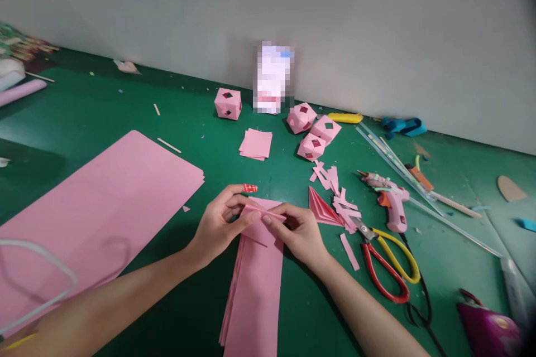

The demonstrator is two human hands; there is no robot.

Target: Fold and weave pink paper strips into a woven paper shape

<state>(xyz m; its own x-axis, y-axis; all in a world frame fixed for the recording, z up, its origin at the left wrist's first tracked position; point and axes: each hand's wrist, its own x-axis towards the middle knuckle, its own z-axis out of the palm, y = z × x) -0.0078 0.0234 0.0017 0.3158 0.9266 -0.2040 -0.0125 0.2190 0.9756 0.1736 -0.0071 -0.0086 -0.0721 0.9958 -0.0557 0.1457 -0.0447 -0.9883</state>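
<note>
Between my two hands is a small folded piece of pink paper [264, 212], held by its edge above a stack of long pink paper strips [259, 290]. My left hand [226, 217] pinches its left end with thumb and fingers; the index finger, with a red wrapping or nail at its tip, points outward. My right hand [299, 230] pinches the right end, thumb on the near side. Close by on the right lie a folded pink paper fan shape [322, 209] and pink paper scraps [345, 206]. Beyond my hands sits a small pile of pink paper squares [256, 144].
Several pink paper cubes with cut-out holes [228, 104] stand near a blurred phone [273, 78] against the wall. Large pink sheets [117, 195] cover the left. To the right are scissors [389, 262], a pink glue gun [389, 198] with its cord, and clear glue sticks [397, 167].
</note>
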